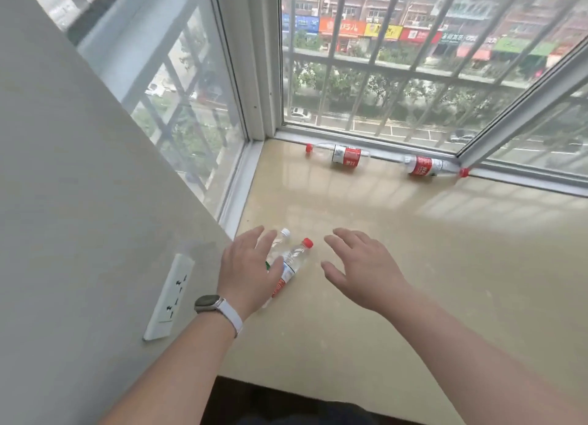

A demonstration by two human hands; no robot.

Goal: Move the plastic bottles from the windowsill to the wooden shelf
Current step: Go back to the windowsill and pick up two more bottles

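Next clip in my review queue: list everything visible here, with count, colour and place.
windowsill: 1, glossy beige, below the windows
white-capped bottle: 1, clear, lying on the sill, partly behind the left hand
red-capped bottle: 1, clear with red-and-white label, lying just right of it
left far bottle: 1, clear with red label and cap, lying along the window frame
right far bottle: 1, same colours, along the frame further right
window bars: several, pale grey, outside the glass
wall socket: 1, white, left wall
watch: 1, dark face, white strap, left wrist
left hand: 1, fingers spread over the two near bottles
right hand: 1, fingers spread, holding nothing, right of them
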